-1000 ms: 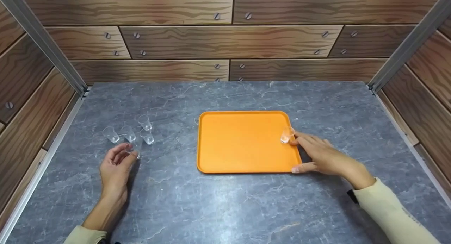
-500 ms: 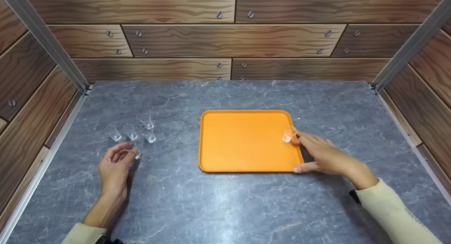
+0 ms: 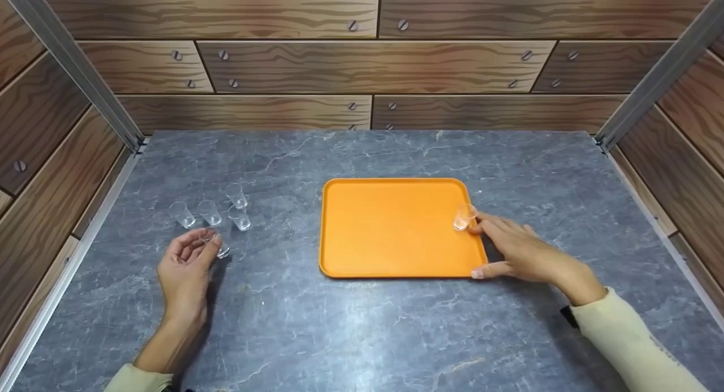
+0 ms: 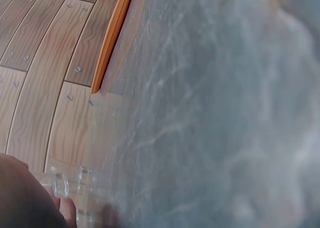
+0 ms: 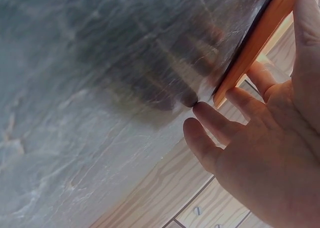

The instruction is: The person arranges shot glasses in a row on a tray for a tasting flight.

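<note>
My left hand (image 3: pixel 185 276) pinches a small clear shot glass (image 3: pixel 223 252) between thumb and fingers, close over the table at left. In the left wrist view the base of a shot glass (image 4: pixel 61 185) shows past the fingers. Several more clear shot glasses (image 3: pixel 210 213) stand just beyond that hand. An orange tray (image 3: pixel 390 228) lies right of centre. On its right side stands another shot glass (image 3: pixel 461 220), with my right hand's fingertips right at it. My right hand (image 3: pixel 526 253) rests along the tray's right edge, fingers loosely extended, thumb at the near corner.
A grey marble-patterned tabletop (image 3: pixel 283 324) carries everything. Wood-patterned panels (image 3: pixel 362 67) close off the back and both sides, with metal posts (image 3: pixel 85 69) at the rear corners. Grey table surface lies between the glasses and the tray.
The head view has shifted slightly. The shot glass in my left hand has tilted, its base moving a little right. My right hand, the tray and the standing glasses stay put.
</note>
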`<state>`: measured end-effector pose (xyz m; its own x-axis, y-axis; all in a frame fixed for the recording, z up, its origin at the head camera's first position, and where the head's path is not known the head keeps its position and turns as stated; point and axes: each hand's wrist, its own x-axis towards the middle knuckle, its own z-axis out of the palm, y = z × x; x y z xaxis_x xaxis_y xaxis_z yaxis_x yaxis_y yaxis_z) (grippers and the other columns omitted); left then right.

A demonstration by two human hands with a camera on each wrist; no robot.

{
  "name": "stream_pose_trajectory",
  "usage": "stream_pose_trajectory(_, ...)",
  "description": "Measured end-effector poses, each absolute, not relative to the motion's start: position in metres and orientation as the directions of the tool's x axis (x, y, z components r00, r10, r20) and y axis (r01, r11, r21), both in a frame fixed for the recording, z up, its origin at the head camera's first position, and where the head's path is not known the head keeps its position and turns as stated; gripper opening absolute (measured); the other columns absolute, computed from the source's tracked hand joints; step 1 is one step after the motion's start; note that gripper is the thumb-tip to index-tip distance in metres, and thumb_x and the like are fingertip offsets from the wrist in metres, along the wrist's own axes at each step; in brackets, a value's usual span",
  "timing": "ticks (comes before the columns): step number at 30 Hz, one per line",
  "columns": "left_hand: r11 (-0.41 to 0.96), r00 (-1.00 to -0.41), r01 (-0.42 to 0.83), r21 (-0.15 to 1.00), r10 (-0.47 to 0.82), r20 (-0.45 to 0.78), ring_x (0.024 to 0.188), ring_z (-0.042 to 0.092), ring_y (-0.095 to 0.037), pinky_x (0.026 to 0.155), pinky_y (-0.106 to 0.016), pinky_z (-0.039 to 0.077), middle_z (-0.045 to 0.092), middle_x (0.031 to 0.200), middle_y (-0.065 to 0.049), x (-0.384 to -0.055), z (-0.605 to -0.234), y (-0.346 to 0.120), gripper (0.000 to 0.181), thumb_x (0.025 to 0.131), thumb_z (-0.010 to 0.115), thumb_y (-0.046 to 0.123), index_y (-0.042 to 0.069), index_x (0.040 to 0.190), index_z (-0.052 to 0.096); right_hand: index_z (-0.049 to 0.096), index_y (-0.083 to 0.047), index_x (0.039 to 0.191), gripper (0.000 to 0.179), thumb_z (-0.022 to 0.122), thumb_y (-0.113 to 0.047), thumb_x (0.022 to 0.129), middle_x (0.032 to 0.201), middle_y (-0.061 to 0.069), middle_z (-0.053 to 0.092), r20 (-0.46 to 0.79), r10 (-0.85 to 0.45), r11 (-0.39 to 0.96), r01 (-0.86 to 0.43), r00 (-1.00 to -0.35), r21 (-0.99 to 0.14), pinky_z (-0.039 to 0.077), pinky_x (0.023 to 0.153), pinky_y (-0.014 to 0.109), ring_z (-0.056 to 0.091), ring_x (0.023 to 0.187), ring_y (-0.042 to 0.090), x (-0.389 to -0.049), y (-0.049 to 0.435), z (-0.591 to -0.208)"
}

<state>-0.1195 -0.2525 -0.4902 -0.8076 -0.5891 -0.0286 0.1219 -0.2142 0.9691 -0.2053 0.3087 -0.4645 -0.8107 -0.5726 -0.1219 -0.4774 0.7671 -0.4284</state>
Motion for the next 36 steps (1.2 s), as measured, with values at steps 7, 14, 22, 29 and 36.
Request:
stream_pose_trajectory(7, -0.219, -0.807, 0.172, 0.961, -0.591, 0.01, 0.098, 0.071, -0.016, 0.084, -0.02, 0.059, 0.077, 0.105, -0.007, -0.117, -0.487, -0.248, 0.03, 0.095, 0.079, -0.011, -0.009, 0.121, 0.066, 0.054, -0.008, 0.15, 0.082, 0.083, -0.059, 0.092, 0.176, 0.022, 0.027, -0.128, -0.57, 0.771, -0.475, -0.812, -0.424, 0.025, 0.11, 0.086, 0.03, 0.155, 0.05, -0.207, 0.308, -0.464)
stream_pose_trajectory(14, -0.23, -0.806, 0.209, 0.95, -0.59, 0.034, 0.097, 0.071, -0.017, 0.083, -0.021, 0.06, 0.077, 0.106, -0.01, -0.115, -0.487, -0.245, 0.028, 0.094, 0.078, -0.013, -0.01, 0.12, 0.066, 0.053, -0.008, 0.151, 0.085, 0.082, -0.062, 0.091, 0.175, 0.022, 0.028, -0.135, -0.566, 0.775, -0.468, -0.814, -0.425, 0.022, 0.11, 0.089, 0.03, 0.155, 0.05, -0.207, 0.308, -0.464)
stream_pose_trajectory(22, -0.2, -0.823, 0.185, 0.962, -0.567, 0.04, 0.099, 0.071, -0.017, 0.084, -0.021, 0.06, 0.077, 0.108, -0.01, -0.112, -0.484, -0.232, 0.03, 0.094, 0.078, -0.011, -0.009, 0.121, 0.066, 0.052, -0.009, 0.152, 0.083, 0.082, -0.059, 0.093, 0.176, 0.021, 0.027, -0.137, -0.571, 0.772, -0.473, -0.809, -0.424, 0.021, 0.111, 0.089, 0.029, 0.156, 0.049, -0.208, 0.308, -0.461)
stream_pose_trajectory(29, -0.177, -0.846, 0.14, 0.974, -0.532, 0.025, 0.103, 0.072, -0.016, 0.086, -0.022, 0.06, 0.077, 0.111, -0.007, -0.109, -0.483, -0.221, 0.031, 0.095, 0.078, -0.01, -0.006, 0.124, 0.065, 0.052, -0.009, 0.153, 0.086, 0.081, -0.062, 0.092, 0.177, 0.019, 0.024, -0.151, -0.564, 0.776, -0.458, -0.812, -0.433, 0.019, 0.112, 0.088, 0.027, 0.157, 0.048, -0.207, 0.308, -0.463)
stream_pose_trajectory(36, -0.177, -0.863, 0.144, 0.974, -0.503, 0.036, 0.101, 0.072, -0.018, 0.08, -0.026, 0.062, 0.076, 0.115, -0.013, -0.111, -0.48, -0.212, 0.033, 0.096, 0.076, -0.011, -0.006, 0.126, 0.063, 0.053, -0.01, 0.152, 0.087, 0.08, -0.066, 0.091, 0.177, 0.02, 0.026, -0.149, -0.556, 0.782, -0.455, -0.818, -0.425, 0.019, 0.111, 0.089, 0.029, 0.156, 0.049, -0.205, 0.309, -0.466)
